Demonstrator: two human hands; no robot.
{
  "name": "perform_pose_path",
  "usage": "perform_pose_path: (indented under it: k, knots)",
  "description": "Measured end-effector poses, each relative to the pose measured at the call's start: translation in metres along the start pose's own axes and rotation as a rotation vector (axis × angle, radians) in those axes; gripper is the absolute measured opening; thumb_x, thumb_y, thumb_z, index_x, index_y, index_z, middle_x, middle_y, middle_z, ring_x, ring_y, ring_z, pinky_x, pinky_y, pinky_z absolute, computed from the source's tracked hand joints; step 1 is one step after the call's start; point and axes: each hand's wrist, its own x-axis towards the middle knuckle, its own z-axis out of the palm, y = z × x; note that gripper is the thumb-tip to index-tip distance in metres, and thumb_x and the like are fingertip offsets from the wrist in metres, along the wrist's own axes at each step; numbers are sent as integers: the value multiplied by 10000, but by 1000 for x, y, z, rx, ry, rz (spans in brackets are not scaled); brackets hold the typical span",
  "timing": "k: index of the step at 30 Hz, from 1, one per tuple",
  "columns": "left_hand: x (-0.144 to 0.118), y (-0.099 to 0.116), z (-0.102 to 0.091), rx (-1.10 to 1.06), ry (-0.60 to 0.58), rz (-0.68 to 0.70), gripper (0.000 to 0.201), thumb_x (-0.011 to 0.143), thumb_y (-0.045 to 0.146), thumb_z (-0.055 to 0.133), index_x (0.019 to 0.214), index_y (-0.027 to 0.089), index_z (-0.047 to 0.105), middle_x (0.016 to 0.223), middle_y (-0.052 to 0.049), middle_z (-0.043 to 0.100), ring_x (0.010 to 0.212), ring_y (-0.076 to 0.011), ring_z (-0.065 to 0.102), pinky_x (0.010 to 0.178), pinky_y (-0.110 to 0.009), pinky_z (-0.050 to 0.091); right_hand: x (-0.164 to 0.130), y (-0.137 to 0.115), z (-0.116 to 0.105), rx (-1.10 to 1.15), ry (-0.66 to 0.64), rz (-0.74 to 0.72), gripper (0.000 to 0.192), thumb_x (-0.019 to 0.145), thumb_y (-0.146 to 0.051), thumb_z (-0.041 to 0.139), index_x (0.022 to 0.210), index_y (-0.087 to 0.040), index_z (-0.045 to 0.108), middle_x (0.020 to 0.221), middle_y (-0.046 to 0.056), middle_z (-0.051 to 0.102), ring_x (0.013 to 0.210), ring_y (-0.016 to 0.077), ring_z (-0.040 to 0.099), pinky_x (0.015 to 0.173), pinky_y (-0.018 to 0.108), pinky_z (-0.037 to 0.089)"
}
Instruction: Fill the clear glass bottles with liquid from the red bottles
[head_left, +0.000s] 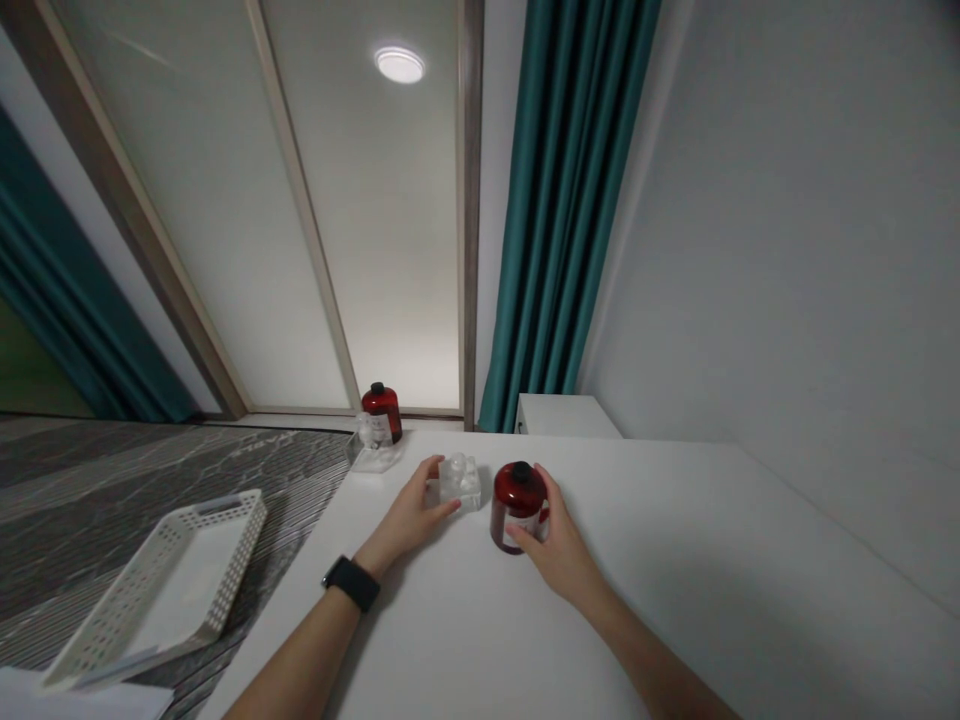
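My left hand, with a black watch on its wrist, has its thumb and fingers closed around a small clear block-like object with a rounded top. That object stands on the white table; its exact kind is hard to make out. To its right, my right hand grips a dark red bottle with a black cap and a pale label. The bottle is upright and its base seems to rest on the table. At the far left corner stands a second red bottle, with a clear object in front of it.
A white perforated basket lies to the left, below the table edge, with white paper near it. Behind the table are a white cabinet, a teal curtain and frosted sliding doors. A wall bounds the right side.
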Motion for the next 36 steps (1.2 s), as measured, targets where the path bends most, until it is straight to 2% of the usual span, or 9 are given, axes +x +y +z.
perform_pose_path:
  k: [6, 12, 18, 19, 22, 26, 31, 34, 36]
  knots:
    - [-17, 28, -20, 28, -234, 18, 595, 765, 280, 780, 1267, 205, 470, 1250, -120, 637, 1090, -266, 641, 953, -425, 512, 21, 21, 6, 0, 65, -120, 791, 818, -291, 673, 1508, -266, 288, 1466, 152, 429, 1318, 315, 497, 963, 484, 546]
    - [-32, 39, -11, 133, -234, 66, 595, 729, 259, 801, 1246, 202, 511, 1157, -88, 642, 1030, -270, 623, 894, -402, 505, 32, 37, 13, 54, 80, -125, 671, 867, -355, 597, 1467, -220, 327, 1357, 171, 442, 1266, 303, 519, 869, 455, 601]
    - [-37, 35, 7, 136, -202, 78, 618, 732, 229, 808, 1257, 191, 484, 1090, -69, 634, 941, -237, 614, 843, -379, 507, 16, 18, -3, -15, 108, -145, 486, 938, -332, 513, 1405, -231, 423, 1256, 146, 507, 1125, 286, 563, 901, 497, 552]
    - [-38, 35, 9, 130, -199, 83, 618, 732, 229, 811, 1255, 192, 484, 1085, -66, 633, 934, -234, 613, 840, -378, 508, 10, 11, -8, -25, 89, -158, 460, 938, -324, 518, 1384, -237, 449, 1221, 132, 534, 1101, 278, 572, 892, 479, 551]
    - [-39, 33, 14, 95, -214, 102, 630, 744, 263, 817, 1269, 198, 476, 1060, -56, 631, 923, -232, 614, 841, -385, 510, -7, -8, -16, -91, -165, -223, 509, 888, -242, 597, 1380, -262, 467, 1307, 112, 533, 1149, 264, 563, 913, 429, 542]
    - [-41, 33, 19, 51, -251, 127, 641, 776, 335, 803, 1295, 195, 454, 1065, -69, 630, 917, -241, 614, 850, -405, 513, -15, -23, -15, -141, -360, -197, 630, 805, -195, 730, 1381, -246, 480, 1438, 110, 467, 1348, 280, 458, 1150, 471, 379]
    - [-46, 33, 27, 9, -269, 176, 653, 830, 287, 742, 1377, 233, 390, 1206, -99, 574, 990, -245, 603, 894, -424, 521, -8, -21, -19, -126, -410, -165, 621, 773, -171, 795, 1325, -223, 516, 1346, 104, 544, 1283, 272, 519, 1126, 456, 401]
    - [-49, 37, 35, -35, -201, 184, 707, 875, 251, 669, 1461, 274, 275, 1299, -112, 513, 981, -223, 608, 906, -428, 544, -4, -19, -29, -113, -424, -156, 625, 757, -152, 812, 1307, -219, 524, 1335, 98, 559, 1249, 266, 537, 1079, 427, 433]
    - [-51, 42, 38, -35, -141, 191, 628, 925, 243, 588, 1464, 291, 268, 1279, -102, 521, 968, -214, 619, 912, -428, 553, -2, -19, -36, -114, -438, -143, 621, 754, -150, 815, 1300, -221, 528, 1323, 92, 570, 1217, 261, 553, 1038, 408, 453]
